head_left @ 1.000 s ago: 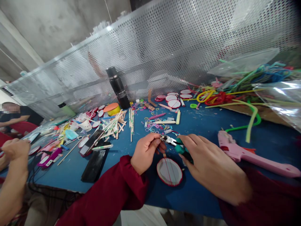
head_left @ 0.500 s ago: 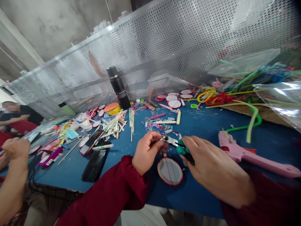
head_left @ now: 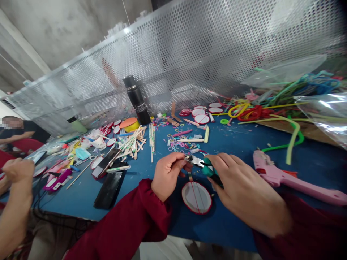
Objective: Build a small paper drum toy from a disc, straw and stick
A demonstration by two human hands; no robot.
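My right hand (head_left: 244,191) grips small pliers with green handles (head_left: 207,167), their metal jaws pointing left. My left hand (head_left: 168,173) is pinched on something small right at the jaws; I cannot make out what it is. Just below both hands, a white disc with a red rim (head_left: 196,197) lies flat on the blue table (head_left: 230,144), a thin stick sticking out of its top edge.
A pink glue gun (head_left: 287,177) lies to the right. Two phones (head_left: 108,177), wooden sticks (head_left: 135,142), small rubber bands (head_left: 180,144), a black flask (head_left: 135,99) and coloured tubes (head_left: 271,104) clutter the table. Another person's arm (head_left: 16,202) is at the left.
Hardly anything has moved; my hands and the pliers shifted very slightly over the disc.
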